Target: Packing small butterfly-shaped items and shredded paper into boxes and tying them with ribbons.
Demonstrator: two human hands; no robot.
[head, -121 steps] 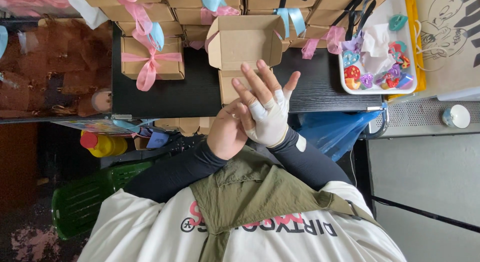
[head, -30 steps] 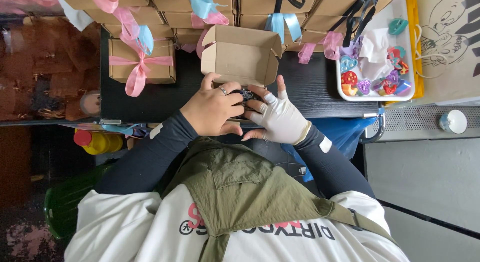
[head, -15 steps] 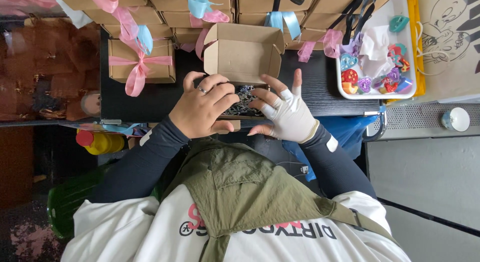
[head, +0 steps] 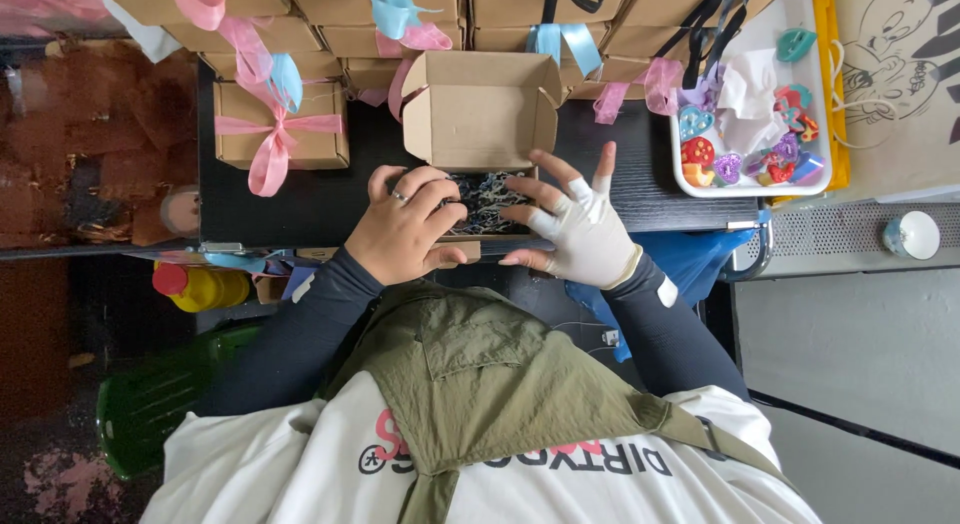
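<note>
An open brown cardboard box (head: pixel 480 114) stands on the black table (head: pixel 300 199), its lid tipped up away from me. The base holds dark shredded paper filler (head: pixel 487 204). My left hand (head: pixel 405 229), bare with a ring, rests on the filler's left side with its fingers curled down into it. On the right side lies my right hand (head: pixel 580 234) in a white fingerless glove, its fingers spread over the filler and the box edge. Neither hand holds anything.
Closed cardboard boxes tied with pink ribbon (head: pixel 270 134), blue ribbon (head: pixel 560 39) and black ribbon line the back of the table. A white tray (head: pixel 750 179) of small colourful heart shapes and crumpled paper sits at the right. Yellow and red containers (head: pixel 195 284) stand below the table's left edge.
Four seconds ago my hands were clasped together in front of the box. They have since moved forward onto the filler, and the right fingers are spread wider now.
</note>
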